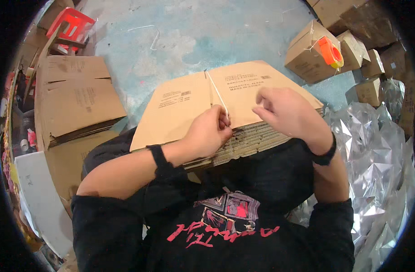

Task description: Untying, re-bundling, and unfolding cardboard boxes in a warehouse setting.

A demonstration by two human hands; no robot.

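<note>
A stack of flattened cardboard boxes point(180, 109) rests across my lap, its layered edges facing me. White string point(218, 90) runs over the top sheet from the far edge down to my left hand point(208, 132). That hand is closed, with thumb and fingers pinching the string near the stack's front edge. My right hand point(286, 111) is raised over the right part of the stack, its fingers curled in. Whether anything is between those fingers I cannot make out. Dark bands circle both wrists.
At the left lies another pile of flattened cardboard point(80, 97), with a red plastic stool point(71, 27) behind it. Cardboard boxes point(307, 50) stand at the far right, an orange tape dispenser point(328, 52) on one. Shiny silver plastic sheeting point(366, 149) fills the right side.
</note>
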